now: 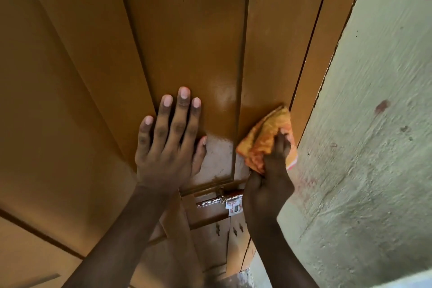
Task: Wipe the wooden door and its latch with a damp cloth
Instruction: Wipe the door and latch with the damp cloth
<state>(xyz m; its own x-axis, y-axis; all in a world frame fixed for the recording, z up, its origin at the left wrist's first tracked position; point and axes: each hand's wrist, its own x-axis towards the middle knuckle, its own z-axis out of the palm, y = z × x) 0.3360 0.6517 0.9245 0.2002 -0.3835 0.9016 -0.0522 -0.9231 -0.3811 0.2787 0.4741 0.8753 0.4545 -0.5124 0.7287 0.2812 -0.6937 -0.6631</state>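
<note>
One wooden door [182, 30], painted brown, fills most of the view. Two hands are on it.

Left hand [168, 145]: flat against the door, fingers straight and spread, palm pressing on a recessed panel. It holds nothing.

Right hand [268, 184]: fingers curled around one orange patterned cloth [264, 138], gripping it. The cloth is bunched and pressed against the door's vertical stile, just beside the door's edge. It projects above and to the left of the right hand's fingers.

One metal latch [219, 200] is mounted on the door directly below the left hand's thumb and just left of the right wrist. Its bolt lies horizontal. The right hand partly covers its right end.

A glossy patch shows on the panel between the two hands, above the thumb of the left hand.

One pale green plastered wall [374, 124] stands to the right of the right hand, bearing several dark marks.
</note>
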